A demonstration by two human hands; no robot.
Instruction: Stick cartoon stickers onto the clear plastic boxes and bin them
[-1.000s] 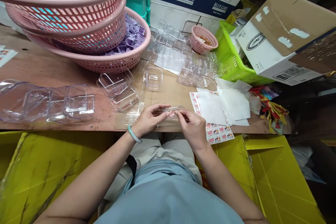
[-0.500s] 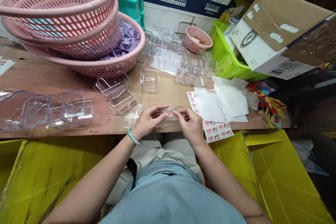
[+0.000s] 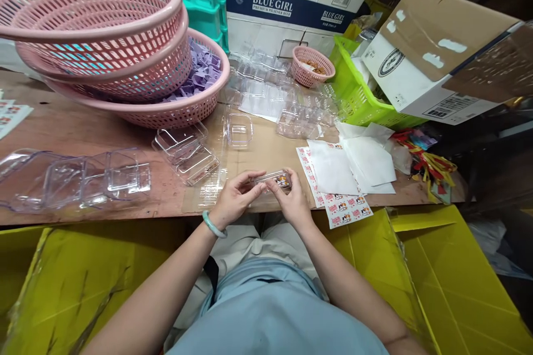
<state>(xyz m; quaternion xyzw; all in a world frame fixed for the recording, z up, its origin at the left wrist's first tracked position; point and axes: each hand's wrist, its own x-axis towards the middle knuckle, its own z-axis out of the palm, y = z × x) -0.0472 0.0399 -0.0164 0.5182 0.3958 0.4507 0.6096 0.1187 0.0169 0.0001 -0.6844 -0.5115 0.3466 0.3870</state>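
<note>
Between my hands, above the table's front edge, is a small clear plastic case [image 3: 272, 174] bearing a cat sticker [image 3: 283, 181]. My left hand [image 3: 236, 195], with a pale green bangle at the wrist, grips the case's left end between thumb and fingers. My right hand [image 3: 293, 197] holds the other end, its thumb lying over the face beside the sticker. Just right of my hands are sticker sheets [image 3: 346, 209] printed with cats and pink figures, partly under white backing paper [image 3: 331, 166]. Several clear trays [image 3: 194, 162] lie to the left of my hands.
Pink baskets [image 3: 166, 105] stack at the left, the lowest with purple pieces [image 3: 204, 69]. Clear plastic shells [image 3: 75, 180] lie along the left table edge. Behind stand a beer carton [image 3: 287, 5], a small pink basket [image 3: 312, 66] and a green basket [image 3: 366, 100]. Yellow boxes [image 3: 104, 277] flank my legs.
My right thumb has moved from a pinch at the case's middle to lie flat across it. The cat sticker now shows on the case. The view has shifted slightly.
</note>
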